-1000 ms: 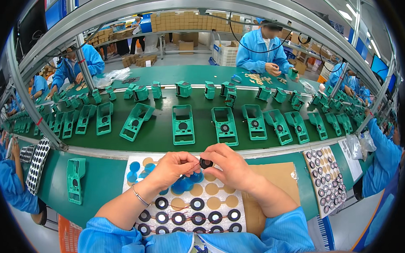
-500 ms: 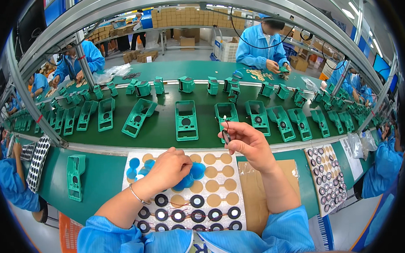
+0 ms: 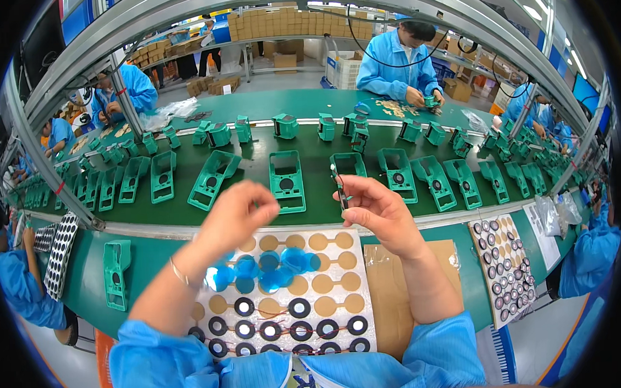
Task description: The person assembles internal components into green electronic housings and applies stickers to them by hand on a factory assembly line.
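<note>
My right hand (image 3: 379, 212) pinches a small round speaker (image 3: 342, 195) between thumb and fingers, its black rim seen almost edge-on and a wire at its top. To its left, my left hand (image 3: 239, 213) hovers above the back edge of a white sheet (image 3: 358, 295), its fingers curled and blurred; whether they hold anything cannot be made out. Loose blue film discs (image 3: 275, 263) lie heaped on the sheet below it. Tan adhesive discs (image 3: 325, 283) joined in pairs and several black ring-shaped speakers (image 3: 301, 330) with red wires cover the rest of the sheet.
Green plastic housings (image 3: 286, 181) stand in rows on the dark green belt ahead. One housing (image 3: 115, 272) lies at left. Cardboard (image 3: 413, 286) and a second speaker-covered sheet (image 3: 501, 269) are at right. Metal frame bars (image 3: 122, 98) rise around; co-workers in blue (image 3: 398, 68) sit across and beside.
My left hand has risen from the blue film discs and moved forward and left, uncovering them. My right hand still pinches the speaker, now turned more upright.
</note>
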Tool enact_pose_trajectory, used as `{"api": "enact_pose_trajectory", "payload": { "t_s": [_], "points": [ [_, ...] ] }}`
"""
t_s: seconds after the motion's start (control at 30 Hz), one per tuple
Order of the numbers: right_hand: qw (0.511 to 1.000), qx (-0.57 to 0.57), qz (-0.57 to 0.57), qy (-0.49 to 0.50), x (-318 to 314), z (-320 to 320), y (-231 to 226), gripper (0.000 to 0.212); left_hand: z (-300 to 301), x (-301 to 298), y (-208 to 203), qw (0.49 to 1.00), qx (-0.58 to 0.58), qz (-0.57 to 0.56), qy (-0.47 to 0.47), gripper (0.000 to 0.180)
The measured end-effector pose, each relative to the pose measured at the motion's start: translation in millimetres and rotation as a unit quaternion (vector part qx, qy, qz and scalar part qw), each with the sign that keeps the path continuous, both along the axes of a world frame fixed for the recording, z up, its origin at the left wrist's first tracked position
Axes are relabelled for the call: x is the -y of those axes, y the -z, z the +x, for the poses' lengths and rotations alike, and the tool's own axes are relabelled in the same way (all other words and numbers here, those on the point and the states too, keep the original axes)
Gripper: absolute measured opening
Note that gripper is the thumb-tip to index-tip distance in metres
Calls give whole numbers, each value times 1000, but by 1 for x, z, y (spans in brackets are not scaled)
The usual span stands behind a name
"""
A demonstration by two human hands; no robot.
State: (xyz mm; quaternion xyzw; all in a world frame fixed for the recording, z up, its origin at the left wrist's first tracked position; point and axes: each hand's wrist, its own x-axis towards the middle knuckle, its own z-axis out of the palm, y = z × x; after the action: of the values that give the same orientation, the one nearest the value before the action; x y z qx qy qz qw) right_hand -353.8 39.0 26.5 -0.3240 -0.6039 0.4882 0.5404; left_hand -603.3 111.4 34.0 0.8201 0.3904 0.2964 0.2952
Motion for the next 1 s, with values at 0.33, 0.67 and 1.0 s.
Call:
{"api": "enact_pose_trajectory", "payload": {
  "t_s": [0.33,0.67,1.0],
  "points": [
    [971,141,85,173,-11,-2,12,30,45,-150,95,947,-142,-251,-141,24],
    [969,84,87,214,-20,0,17,28,43,-146,100,918,69,-381,-92,11],
    [799,381,376,275,-7,-44,33,38,1,-9,33,869,209,-446,48,25]
  ]
}}
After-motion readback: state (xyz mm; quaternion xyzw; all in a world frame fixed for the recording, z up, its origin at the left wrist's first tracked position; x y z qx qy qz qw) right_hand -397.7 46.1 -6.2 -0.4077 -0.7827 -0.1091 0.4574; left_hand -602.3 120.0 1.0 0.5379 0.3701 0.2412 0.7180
